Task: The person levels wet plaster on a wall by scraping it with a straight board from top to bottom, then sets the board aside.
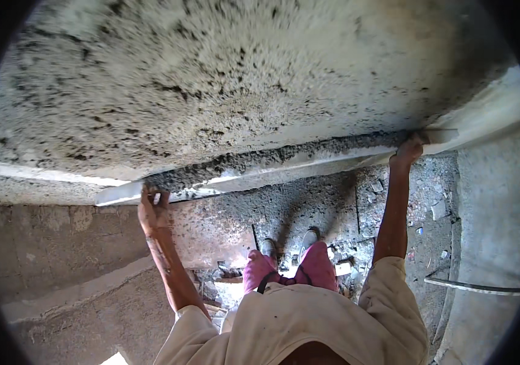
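Observation:
A long, pale straightedge [315, 159] lies across the lower part of a rough wall coated with wet grey mortar [211, 91]. Crumbly mortar is heaped along its upper side. Near the left end, my left hand [153, 210] is closed on the bar, its fingers curled round the lower edge. My right hand [410, 149] grips it close to the right end, where a short length sticks out past the fist. Both arms are stretched forward, and the bar slants slightly upward to the right in the view.
Below me, a mortar-spattered board [202, 234] lies on the floor, left of my feet. Rubble and broken pieces [436, 210] litter the ground to the right. A thin metal bar [476, 286] juts out beside the grey right wall [494, 207]. A block wall [47, 237] stands at left.

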### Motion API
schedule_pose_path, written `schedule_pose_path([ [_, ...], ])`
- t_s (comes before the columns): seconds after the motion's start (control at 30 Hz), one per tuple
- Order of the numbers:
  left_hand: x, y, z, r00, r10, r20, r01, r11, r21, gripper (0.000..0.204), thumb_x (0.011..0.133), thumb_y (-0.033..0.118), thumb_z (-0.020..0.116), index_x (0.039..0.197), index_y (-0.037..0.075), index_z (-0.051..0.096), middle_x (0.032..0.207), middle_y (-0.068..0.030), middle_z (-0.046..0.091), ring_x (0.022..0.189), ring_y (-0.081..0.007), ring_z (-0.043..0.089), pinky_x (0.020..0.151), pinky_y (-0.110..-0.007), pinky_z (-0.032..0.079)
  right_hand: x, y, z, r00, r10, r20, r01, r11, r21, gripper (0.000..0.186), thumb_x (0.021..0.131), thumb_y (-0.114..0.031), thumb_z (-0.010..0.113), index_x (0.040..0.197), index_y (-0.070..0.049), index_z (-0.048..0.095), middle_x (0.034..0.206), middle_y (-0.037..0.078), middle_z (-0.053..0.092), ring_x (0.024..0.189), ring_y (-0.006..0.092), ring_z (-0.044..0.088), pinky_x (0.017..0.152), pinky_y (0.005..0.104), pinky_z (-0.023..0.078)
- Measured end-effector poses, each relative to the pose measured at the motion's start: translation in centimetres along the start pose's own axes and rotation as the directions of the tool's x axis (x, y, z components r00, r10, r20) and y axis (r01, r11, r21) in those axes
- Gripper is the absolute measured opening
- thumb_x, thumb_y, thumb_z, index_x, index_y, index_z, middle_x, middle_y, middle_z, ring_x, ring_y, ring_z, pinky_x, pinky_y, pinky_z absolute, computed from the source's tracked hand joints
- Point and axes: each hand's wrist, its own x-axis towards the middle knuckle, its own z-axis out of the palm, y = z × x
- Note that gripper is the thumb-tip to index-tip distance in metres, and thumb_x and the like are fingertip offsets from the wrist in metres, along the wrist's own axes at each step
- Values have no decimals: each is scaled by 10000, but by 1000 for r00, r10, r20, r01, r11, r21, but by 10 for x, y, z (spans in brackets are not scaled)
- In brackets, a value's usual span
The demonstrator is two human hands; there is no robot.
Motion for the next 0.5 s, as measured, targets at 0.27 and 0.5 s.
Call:
schedule_pose_path([
  [0.27,-63,97,52,996,85,23,-85,996,-30,214,885,187,568,1030,31,571,869,-82,577,759,-177,556,781,-412,516,7,-223,15,993,-105,55,60,849,524,119,799,-109,499,810,-14,570,704,23,531,610,153,499,560,304,425],
  [0.5,-114,261,168,805,352,477,-240,929,-280,212,929,165,490,1015,-18,554,901,-121,613,783,-196,588,758,-328,511,129,-319,-10,699,-641,317,685,470,-557,247,808,-209,568,885,24,535,737,102,548,683,196,554,584,326,480],
])
